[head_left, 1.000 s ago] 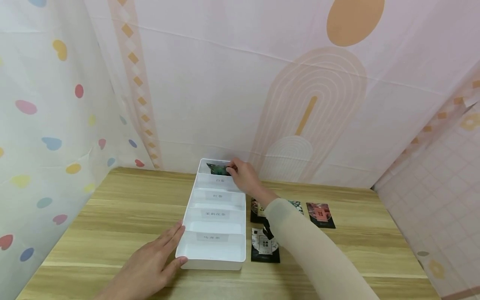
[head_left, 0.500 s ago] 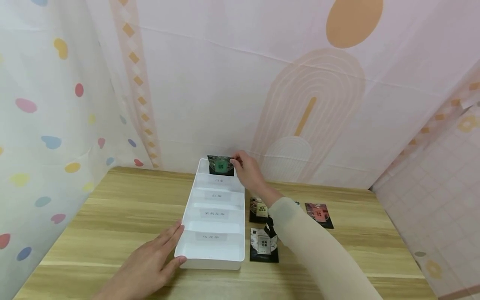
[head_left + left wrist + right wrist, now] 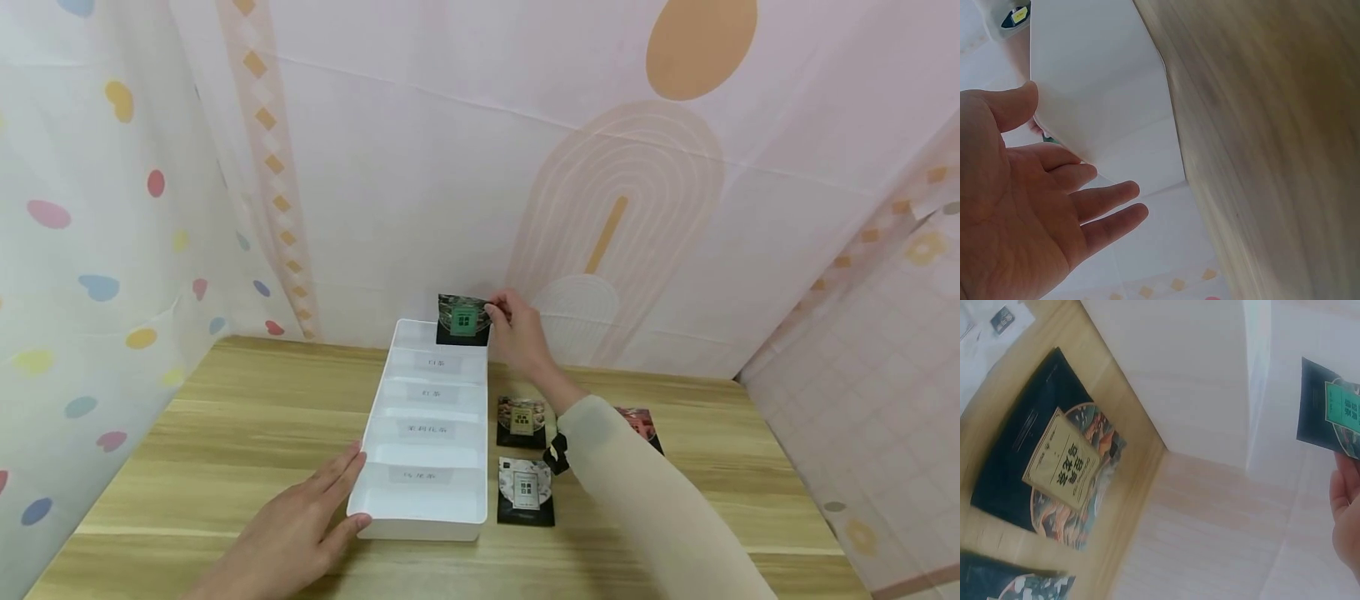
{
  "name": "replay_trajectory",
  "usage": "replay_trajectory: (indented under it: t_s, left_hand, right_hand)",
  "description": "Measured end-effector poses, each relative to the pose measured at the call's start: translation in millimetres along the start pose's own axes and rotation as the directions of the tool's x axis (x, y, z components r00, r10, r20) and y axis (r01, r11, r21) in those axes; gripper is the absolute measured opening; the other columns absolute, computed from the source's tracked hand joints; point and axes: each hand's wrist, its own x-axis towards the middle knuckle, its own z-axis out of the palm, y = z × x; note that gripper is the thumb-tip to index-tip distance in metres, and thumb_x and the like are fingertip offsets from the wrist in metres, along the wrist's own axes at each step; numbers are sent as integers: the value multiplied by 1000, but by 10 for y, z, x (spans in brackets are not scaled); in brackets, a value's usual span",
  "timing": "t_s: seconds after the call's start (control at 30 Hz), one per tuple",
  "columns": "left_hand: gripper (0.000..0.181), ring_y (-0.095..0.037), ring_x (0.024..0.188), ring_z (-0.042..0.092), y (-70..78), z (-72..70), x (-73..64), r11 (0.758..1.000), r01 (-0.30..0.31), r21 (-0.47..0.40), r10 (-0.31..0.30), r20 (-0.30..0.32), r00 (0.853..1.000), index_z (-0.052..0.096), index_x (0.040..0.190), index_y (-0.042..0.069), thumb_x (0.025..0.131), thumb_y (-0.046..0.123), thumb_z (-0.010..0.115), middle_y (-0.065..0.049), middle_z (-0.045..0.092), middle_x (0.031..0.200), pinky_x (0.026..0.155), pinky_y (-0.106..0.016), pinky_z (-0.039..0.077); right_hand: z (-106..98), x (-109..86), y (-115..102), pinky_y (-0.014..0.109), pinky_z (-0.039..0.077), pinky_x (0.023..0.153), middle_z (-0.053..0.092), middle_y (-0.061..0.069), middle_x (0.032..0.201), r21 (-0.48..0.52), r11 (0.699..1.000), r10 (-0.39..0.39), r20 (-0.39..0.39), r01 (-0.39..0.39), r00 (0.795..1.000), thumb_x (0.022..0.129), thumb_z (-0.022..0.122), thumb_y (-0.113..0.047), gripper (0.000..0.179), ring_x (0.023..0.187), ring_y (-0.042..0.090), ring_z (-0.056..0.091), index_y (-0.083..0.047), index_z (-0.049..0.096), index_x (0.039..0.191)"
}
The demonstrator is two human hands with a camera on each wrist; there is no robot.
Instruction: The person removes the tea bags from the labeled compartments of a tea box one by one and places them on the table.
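My right hand [image 3: 521, 333] pinches the right edge of a black tea packet [image 3: 463, 321] with a green label, upright over the far compartment of a white divided storage box [image 3: 418, 528]. The same tea packet [image 3: 1327, 406] shows at the right edge of the right wrist view. My left hand [image 3: 303, 517] rests against the box's near left corner, thumb at the front rim and fingers along the side. In the left wrist view, the left hand [image 3: 1029, 212] has its fingers fairly straight against the white wall. Paper labels with Chinese characters mark the box's dividers.
Right of the box lie a yellow-labelled tea packet [image 3: 521, 422] and a white-labelled one [image 3: 526, 492]. A red-labelled packet [image 3: 642, 425] lies farther right, partly behind my sleeve. A patterned cloth [image 3: 420, 167] hangs behind the wooden table [image 3: 285, 400].
My right hand has lifted the green-labelled tea packet up from inside the far compartment and shifted it right, turning its front into sight. The left hand stays at the box.
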Motion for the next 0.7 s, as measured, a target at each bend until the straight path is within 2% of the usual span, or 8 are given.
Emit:
replay_trajectory:
  t_s: [0.17,0.4,0.7]
  left_hand:
    - [74,-32,130,62,-17,21,6,1000,-20,19,21,-21,1000,53,149,-5,97,43,74,-17,52,155,96,-48,58]
    - [73,-34,130,62,-29,33,18,1000,-23,10,23,-11,1000,52,149,-6,98,42,73,-19,51,156,96,-48,58]
    - [73,-33,129,63,-42,53,22,1000,-25,16,26,-21,999,52,149,-6,97,42,74,-19,52,155,95,-48,58]
  right_hand:
    - [-93,-47,19,31,47,67,66,15,91,-5,1000,-24,-39,23,999,108,57,-4,8,78,26,58,2,62,111]
    - [-217,-151,66,27,50,66,69,14,91,15,1000,2,-71,-1,997,109,58,-8,11,83,38,65,1,63,111]
    - [-381,-297,156,29,54,65,71,13,90,-22,1000,-22,-120,20,993,107,61,-7,11,77,32,67,1,66,110]
